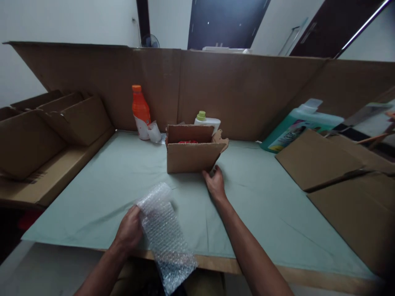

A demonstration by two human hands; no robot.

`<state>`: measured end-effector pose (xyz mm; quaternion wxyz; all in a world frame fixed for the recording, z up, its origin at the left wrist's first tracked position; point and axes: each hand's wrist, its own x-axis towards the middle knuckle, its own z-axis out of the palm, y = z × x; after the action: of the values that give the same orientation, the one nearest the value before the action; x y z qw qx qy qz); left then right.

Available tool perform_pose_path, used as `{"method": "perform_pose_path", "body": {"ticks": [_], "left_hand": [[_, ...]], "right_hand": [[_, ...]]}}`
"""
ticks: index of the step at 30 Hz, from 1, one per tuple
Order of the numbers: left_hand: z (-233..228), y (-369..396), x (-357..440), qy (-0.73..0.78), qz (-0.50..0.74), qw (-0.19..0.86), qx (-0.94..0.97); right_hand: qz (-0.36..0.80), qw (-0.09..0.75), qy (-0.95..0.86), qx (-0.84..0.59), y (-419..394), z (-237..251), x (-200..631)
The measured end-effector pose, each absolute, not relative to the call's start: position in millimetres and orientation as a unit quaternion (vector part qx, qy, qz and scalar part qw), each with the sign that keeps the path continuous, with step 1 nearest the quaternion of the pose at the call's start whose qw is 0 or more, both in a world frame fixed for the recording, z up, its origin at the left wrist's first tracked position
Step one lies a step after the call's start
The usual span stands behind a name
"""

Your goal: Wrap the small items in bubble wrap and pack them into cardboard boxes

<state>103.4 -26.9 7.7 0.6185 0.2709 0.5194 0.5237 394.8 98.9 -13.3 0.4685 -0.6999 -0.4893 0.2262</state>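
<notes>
My left hand (130,228) is closed on the upper left edge of a sheet of bubble wrap (165,234), which hangs down past the table's front edge. My right hand (216,183) touches the lower right corner of a small cardboard box (195,158), thumb at its front and fingers round the side. The box stands upright with its top open and a torn flap on the right. Something red (188,142) shows inside, mostly hidden by the front wall.
An orange bottle (141,111) and a white bottle with a green cap (207,119) stand at the back. A jug of teal liquid (299,127) leans at the right near cardboard pieces (321,160). Open cartons (83,119) sit left. A cardboard wall (247,90) closes the rear.
</notes>
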Motion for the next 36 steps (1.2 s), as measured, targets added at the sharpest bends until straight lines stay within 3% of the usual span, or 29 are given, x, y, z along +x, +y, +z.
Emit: {"method": "perform_pose_path", "body": {"ticks": [2, 4, 7, 11, 15, 21, 23, 26, 30, 33, 36], "left_hand": [[6.3, -27.3, 108.0, 0.503, 0.535, 0.646, 0.207], [6.5, -26.8, 113.2, 0.471, 0.534, 0.683, 0.16], [10.4, -22.1, 118.1, 0.424, 0.523, 0.727, 0.136], [19.0, -9.7, 109.9, 0.424, 0.57, 0.691, 0.134], [21.4, -3.4, 92.1, 0.466, 0.645, 0.58, 0.174], [6.2, -12.9, 86.9, 0.574, 0.58, 0.501, 0.289], [2.1, -16.7, 85.0, 0.596, 0.53, 0.497, 0.341], [1.6, -19.0, 74.7, 0.624, 0.463, 0.47, 0.419], [8.0, -12.8, 69.0, 0.669, 0.397, 0.235, 0.583], [7.0, -2.2, 87.2, 0.596, 0.358, 0.126, 0.708], [-3.1, 8.9, 104.7, 0.526, 0.262, 0.149, 0.796]], "right_hand": [[0.269, 0.482, -0.495, -0.671, 65.5, -11.8, 384.6], [0.389, 0.481, -0.524, -0.586, 23.6, -10.6, 366.6], [0.603, 0.387, -0.556, -0.421, -34.6, -7.7, 334.0], [0.683, 0.308, -0.528, -0.399, -76.8, 1.3, 322.4], [0.645, 0.28, -0.564, -0.432, -84.6, 20.6, 360.8], [0.549, 0.186, -0.643, -0.501, -50.9, 54.1, 429.4], [0.466, 0.164, -0.677, -0.545, -31.6, 54.5, 449.8], [0.255, 0.188, -0.692, -0.649, -8.1, 42.8, 475.6], [0.041, 0.255, -0.681, -0.685, 1.8, 22.4, 468.5], [0.04, 0.246, -0.749, -0.614, -4.1, 10.9, 420.2], [0.103, 0.186, -0.839, -0.5, -16.2, -0.6, 377.1]]}}
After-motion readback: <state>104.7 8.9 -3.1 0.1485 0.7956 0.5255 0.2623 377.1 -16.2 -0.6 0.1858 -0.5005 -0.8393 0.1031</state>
